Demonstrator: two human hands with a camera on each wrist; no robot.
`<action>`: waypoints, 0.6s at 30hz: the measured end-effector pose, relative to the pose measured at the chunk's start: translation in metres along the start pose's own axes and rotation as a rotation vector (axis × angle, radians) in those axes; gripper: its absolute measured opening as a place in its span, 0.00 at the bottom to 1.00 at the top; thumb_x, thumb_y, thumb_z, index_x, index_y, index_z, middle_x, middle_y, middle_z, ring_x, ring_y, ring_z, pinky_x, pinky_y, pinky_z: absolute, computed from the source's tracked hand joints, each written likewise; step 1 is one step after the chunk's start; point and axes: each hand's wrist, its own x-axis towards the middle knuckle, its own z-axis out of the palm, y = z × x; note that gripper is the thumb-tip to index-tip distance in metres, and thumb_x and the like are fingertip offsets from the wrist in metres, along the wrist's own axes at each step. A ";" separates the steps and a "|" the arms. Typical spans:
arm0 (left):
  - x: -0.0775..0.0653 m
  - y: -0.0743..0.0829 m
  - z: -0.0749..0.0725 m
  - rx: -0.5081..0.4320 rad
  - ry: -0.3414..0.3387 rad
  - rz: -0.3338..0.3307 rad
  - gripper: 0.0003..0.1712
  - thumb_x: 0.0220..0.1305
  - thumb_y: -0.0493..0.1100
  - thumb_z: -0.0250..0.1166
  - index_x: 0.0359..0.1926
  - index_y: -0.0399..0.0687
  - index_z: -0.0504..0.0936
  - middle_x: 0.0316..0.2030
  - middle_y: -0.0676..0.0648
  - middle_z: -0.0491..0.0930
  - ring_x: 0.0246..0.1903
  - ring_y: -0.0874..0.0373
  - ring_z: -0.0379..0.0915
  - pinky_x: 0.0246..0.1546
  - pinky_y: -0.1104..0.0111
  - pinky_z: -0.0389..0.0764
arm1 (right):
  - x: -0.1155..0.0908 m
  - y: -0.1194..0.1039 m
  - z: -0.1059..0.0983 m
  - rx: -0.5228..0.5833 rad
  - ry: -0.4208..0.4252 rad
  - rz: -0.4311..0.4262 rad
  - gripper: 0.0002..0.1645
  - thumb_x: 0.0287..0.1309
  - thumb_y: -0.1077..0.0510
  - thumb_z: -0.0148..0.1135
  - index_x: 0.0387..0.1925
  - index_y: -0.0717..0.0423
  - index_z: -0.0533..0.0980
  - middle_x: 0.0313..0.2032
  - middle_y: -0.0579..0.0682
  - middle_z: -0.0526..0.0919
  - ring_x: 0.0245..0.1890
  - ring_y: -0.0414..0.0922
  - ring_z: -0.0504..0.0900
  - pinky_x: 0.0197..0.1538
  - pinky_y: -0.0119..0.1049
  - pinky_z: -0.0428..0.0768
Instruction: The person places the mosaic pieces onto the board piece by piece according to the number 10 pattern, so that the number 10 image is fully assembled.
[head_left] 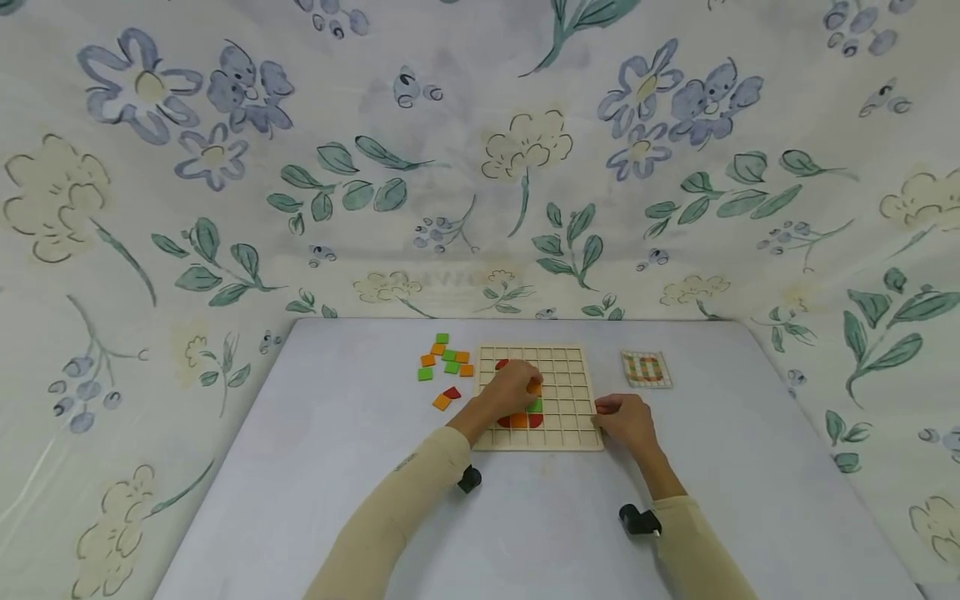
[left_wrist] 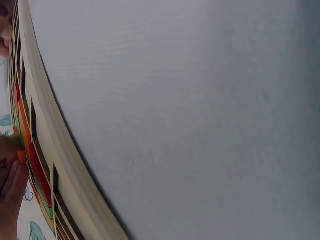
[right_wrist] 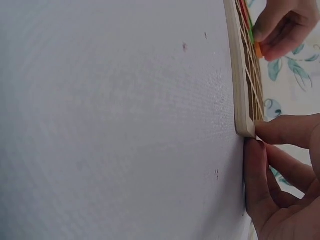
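Note:
A pale wooden grid board (head_left: 570, 383) lies on the white table. My left hand (head_left: 512, 385) reaches over its left half and pinches an orange tile (right_wrist: 258, 49) between thumb and fingers, at the grid surface. Close to that hand, a green tile (head_left: 534, 406), an orange square (head_left: 519, 421) and red rounded-corner tiles (head_left: 536, 422) sit in the grid. Another red tile (head_left: 502, 364) shows beyond the hand, which hides part of the pattern. With thumb and fingertips, my right hand (head_left: 628, 421) grips the board's right edge near the front corner (right_wrist: 245, 127).
Several loose green tiles (head_left: 425, 374) and orange tiles (head_left: 442, 402) lie left of the board, with one red tile (head_left: 452, 392). A small patterned card (head_left: 647, 369) lies to the right. Flowered cloth (head_left: 450, 167) rises behind the table (head_left: 337, 433).

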 end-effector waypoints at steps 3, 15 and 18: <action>-0.001 -0.001 0.001 -0.008 0.014 -0.004 0.14 0.63 0.33 0.64 0.50 0.36 0.83 0.50 0.43 0.80 0.54 0.50 0.72 0.57 0.63 0.73 | 0.000 -0.001 0.001 -0.003 0.000 0.005 0.15 0.46 0.64 0.72 0.39 0.64 0.84 0.31 0.51 0.85 0.31 0.45 0.83 0.31 0.35 0.80; -0.002 0.005 -0.004 0.061 -0.002 0.025 0.10 0.64 0.31 0.64 0.44 0.39 0.87 0.43 0.45 0.83 0.48 0.52 0.75 0.52 0.66 0.76 | 0.001 0.000 0.002 -0.018 0.009 0.001 0.14 0.47 0.63 0.71 0.39 0.63 0.84 0.32 0.51 0.86 0.32 0.46 0.83 0.32 0.36 0.79; -0.003 0.007 -0.004 0.081 -0.013 0.024 0.11 0.64 0.30 0.62 0.45 0.39 0.87 0.43 0.45 0.82 0.48 0.52 0.76 0.52 0.66 0.76 | 0.001 0.000 0.001 -0.016 0.006 0.006 0.15 0.47 0.63 0.71 0.39 0.63 0.84 0.32 0.52 0.86 0.32 0.46 0.83 0.32 0.36 0.80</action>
